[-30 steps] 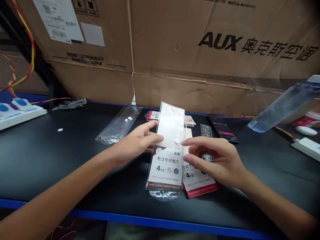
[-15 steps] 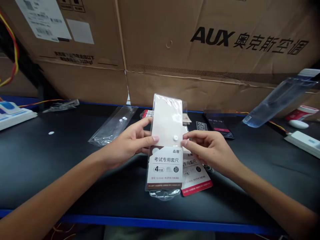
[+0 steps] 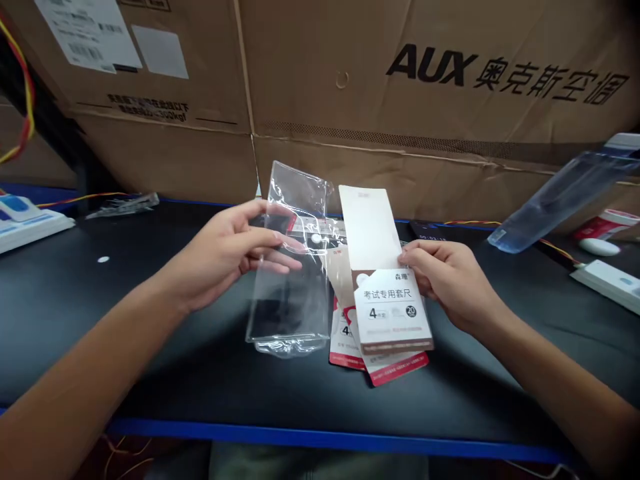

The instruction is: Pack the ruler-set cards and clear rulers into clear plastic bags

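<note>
My left hand (image 3: 240, 247) grips a clear plastic pouch (image 3: 290, 307) by its left side, thumb in front and fingers behind. The pouch has a white round snap (image 3: 316, 238) and stands tilted up, see-through. Between thumb and fingers of my right hand (image 3: 445, 280) is a folded card (image 3: 390, 313), blank cream above and printed with Chinese text and a large 4 below. Pouch and card are apart. Below the held card lie similar printed cards with red bottom edges (image 3: 400, 370), partly covered by it.
A large cardboard box (image 3: 320, 87) walls off the back of the black table (image 3: 200, 373). Power strips stand at left (image 3: 35, 227) and right (image 3: 610, 283). A phone (image 3: 425, 231), a blue-tinted clear sleeve (image 3: 545, 200), a red-white tub (image 3: 603, 225) and a small white disc (image 3: 103, 259) are also there.
The card has come out of the clear pouch and moved right in my right hand. My left hand has drawn the pouch to the left.
</note>
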A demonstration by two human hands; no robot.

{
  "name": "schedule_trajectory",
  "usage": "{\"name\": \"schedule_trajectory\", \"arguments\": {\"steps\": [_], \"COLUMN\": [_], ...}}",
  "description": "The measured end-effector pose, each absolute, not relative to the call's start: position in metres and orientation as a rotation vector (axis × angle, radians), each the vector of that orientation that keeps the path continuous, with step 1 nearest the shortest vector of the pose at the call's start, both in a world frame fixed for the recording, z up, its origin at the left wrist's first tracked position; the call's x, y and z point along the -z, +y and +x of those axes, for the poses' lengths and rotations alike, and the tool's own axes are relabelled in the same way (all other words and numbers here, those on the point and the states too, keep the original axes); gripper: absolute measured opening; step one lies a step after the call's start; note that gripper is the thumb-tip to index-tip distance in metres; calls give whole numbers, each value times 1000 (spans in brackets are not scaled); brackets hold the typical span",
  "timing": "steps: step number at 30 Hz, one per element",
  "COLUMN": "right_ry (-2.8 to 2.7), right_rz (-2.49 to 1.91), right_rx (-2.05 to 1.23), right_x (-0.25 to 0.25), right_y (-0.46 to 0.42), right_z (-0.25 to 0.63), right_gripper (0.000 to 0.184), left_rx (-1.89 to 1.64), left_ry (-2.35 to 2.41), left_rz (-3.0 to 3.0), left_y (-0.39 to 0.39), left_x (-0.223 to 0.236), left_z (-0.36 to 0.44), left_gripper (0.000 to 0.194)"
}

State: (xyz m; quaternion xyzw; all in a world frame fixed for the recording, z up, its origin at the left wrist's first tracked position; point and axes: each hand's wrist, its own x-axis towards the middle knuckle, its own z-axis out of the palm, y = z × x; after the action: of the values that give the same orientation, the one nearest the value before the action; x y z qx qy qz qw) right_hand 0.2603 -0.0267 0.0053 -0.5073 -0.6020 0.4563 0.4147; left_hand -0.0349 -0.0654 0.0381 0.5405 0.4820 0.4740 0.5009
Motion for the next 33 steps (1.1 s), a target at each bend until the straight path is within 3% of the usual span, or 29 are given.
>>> {"name": "schedule_trajectory", "arguments": {"steps": [9, 14, 19, 26, 33], "right_ry": [-1966, -2126, -2199, -2309, -2344], "right_rz": [-1577, -1560, -1622, -1629, -1619], "right_rx": [-1065, -1035, -941, -687, -649], "right_x": [1, -2, -2, -2, 2], "right_y": [-24, -22, -20, -21, -19], "right_z": [263, 266, 269, 267, 267], "right_gripper": [22, 25, 27, 29, 32], "left_rx": [-1414, -1450, -1150, -1073, -1213], "left_ry": [1421, 1677, 1881, 1837, 1579], "left_rz": [1263, 1198, 1268, 1397, 1446], "left_y": [-58, -48, -39, -22, -10], "left_x": [-57, -55, -41, -18, -16], "left_z": [-74, -107, -129, -149, -158], "left_gripper": [12, 23, 43, 44, 50]}}
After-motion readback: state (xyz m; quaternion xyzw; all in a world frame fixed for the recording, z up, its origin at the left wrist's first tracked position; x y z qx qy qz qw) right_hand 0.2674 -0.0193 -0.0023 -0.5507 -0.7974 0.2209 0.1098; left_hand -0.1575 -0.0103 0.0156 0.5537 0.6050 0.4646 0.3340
